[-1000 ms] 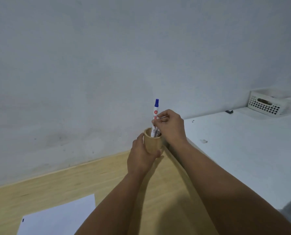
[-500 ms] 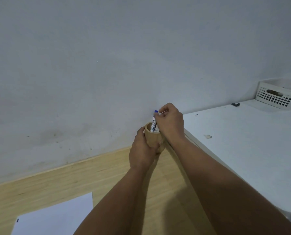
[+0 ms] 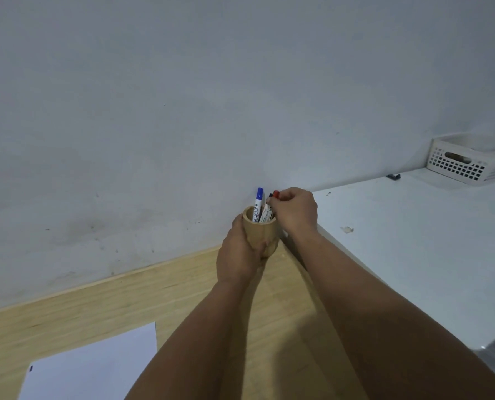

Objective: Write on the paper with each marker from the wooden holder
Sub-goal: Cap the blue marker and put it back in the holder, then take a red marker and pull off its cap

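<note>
Blue marker [image 3: 259,204] now sitting back in wooden holder [image 3: 259,230], which left hand [image 3: 240,255] is steadying; right hand [image 3: 293,210] grip is pinching red marker [image 3: 275,194] next

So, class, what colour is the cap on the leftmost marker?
Blue cap, clearest in the head view.

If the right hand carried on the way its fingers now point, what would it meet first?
The right hand points left over the wooden holder. Its fingers are already at the red-capped marker; going on, they would likely reach the blue-capped marker, though depth is unclear.
</note>
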Action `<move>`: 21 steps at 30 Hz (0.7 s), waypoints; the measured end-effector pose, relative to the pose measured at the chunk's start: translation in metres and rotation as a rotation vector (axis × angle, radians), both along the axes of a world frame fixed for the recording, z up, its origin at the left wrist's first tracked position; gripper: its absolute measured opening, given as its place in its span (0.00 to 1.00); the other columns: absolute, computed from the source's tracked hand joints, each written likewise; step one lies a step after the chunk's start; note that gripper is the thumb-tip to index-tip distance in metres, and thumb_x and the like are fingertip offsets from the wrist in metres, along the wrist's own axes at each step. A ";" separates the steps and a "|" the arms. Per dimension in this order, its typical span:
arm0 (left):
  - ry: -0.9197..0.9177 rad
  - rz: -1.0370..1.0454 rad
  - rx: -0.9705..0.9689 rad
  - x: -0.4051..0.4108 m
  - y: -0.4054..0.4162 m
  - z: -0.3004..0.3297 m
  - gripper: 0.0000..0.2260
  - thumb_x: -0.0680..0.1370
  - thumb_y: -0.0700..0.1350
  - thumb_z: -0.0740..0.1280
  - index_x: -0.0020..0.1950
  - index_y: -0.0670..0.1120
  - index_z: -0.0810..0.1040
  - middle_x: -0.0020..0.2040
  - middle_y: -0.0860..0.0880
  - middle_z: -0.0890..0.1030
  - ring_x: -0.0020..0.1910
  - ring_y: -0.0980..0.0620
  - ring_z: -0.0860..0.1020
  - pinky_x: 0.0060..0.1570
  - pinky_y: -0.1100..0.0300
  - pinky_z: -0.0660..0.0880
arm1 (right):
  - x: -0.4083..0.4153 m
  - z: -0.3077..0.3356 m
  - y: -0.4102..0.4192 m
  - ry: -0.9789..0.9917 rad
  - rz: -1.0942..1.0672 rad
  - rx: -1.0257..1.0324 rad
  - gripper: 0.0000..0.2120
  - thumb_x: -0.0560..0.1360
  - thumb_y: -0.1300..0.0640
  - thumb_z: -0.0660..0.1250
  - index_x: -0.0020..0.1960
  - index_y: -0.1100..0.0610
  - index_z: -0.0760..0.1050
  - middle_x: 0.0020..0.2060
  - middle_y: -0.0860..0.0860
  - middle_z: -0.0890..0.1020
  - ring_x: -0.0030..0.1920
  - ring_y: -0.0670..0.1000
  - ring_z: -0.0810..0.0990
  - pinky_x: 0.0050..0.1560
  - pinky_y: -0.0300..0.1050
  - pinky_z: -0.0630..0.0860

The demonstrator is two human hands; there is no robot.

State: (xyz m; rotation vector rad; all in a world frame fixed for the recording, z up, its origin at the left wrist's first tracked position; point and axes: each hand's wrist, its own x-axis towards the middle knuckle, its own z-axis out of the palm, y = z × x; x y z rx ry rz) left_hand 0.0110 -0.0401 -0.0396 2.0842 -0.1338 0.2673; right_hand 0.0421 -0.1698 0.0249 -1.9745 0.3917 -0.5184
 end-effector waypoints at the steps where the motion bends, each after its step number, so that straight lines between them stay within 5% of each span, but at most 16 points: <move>1: -0.002 -0.017 0.024 -0.002 0.002 0.002 0.34 0.73 0.52 0.77 0.75 0.54 0.67 0.66 0.52 0.80 0.63 0.48 0.80 0.57 0.50 0.79 | -0.003 0.008 0.001 -0.032 -0.004 0.039 0.09 0.76 0.51 0.78 0.40 0.48 0.79 0.37 0.39 0.83 0.43 0.45 0.85 0.54 0.52 0.84; 5: 0.010 -0.008 0.092 -0.020 0.014 0.022 0.37 0.76 0.59 0.74 0.80 0.47 0.65 0.74 0.47 0.76 0.69 0.46 0.76 0.62 0.53 0.74 | -0.018 0.048 0.005 -0.225 -0.016 0.204 0.03 0.79 0.55 0.76 0.51 0.51 0.81 0.40 0.45 0.85 0.46 0.51 0.87 0.56 0.51 0.83; 9: 0.015 0.043 0.158 -0.046 0.044 0.051 0.30 0.79 0.66 0.65 0.74 0.48 0.75 0.71 0.48 0.79 0.68 0.48 0.78 0.65 0.51 0.75 | -0.047 0.086 0.020 -0.424 0.117 0.369 0.05 0.83 0.55 0.72 0.58 0.49 0.84 0.44 0.52 0.85 0.38 0.48 0.86 0.43 0.38 0.82; 12: -0.014 0.071 0.124 -0.068 0.075 0.078 0.30 0.78 0.71 0.60 0.66 0.49 0.81 0.65 0.51 0.83 0.64 0.50 0.81 0.63 0.48 0.77 | -0.080 0.101 0.042 -0.257 0.298 0.287 0.09 0.85 0.57 0.69 0.63 0.51 0.84 0.44 0.53 0.82 0.35 0.49 0.79 0.33 0.33 0.76; 16: -0.041 0.024 0.033 -0.110 0.127 0.115 0.27 0.79 0.71 0.58 0.53 0.50 0.83 0.52 0.54 0.85 0.52 0.50 0.82 0.51 0.51 0.78 | -0.127 0.093 0.075 0.036 0.602 0.159 0.09 0.82 0.58 0.72 0.61 0.53 0.86 0.49 0.52 0.88 0.38 0.49 0.83 0.42 0.43 0.77; 21: -0.006 -0.075 -0.008 -0.162 0.185 0.135 0.21 0.82 0.65 0.61 0.49 0.51 0.84 0.49 0.51 0.85 0.53 0.54 0.83 0.56 0.46 0.81 | -0.179 0.087 0.121 0.104 0.781 0.125 0.06 0.77 0.58 0.78 0.51 0.57 0.84 0.51 0.54 0.91 0.40 0.49 0.88 0.41 0.41 0.79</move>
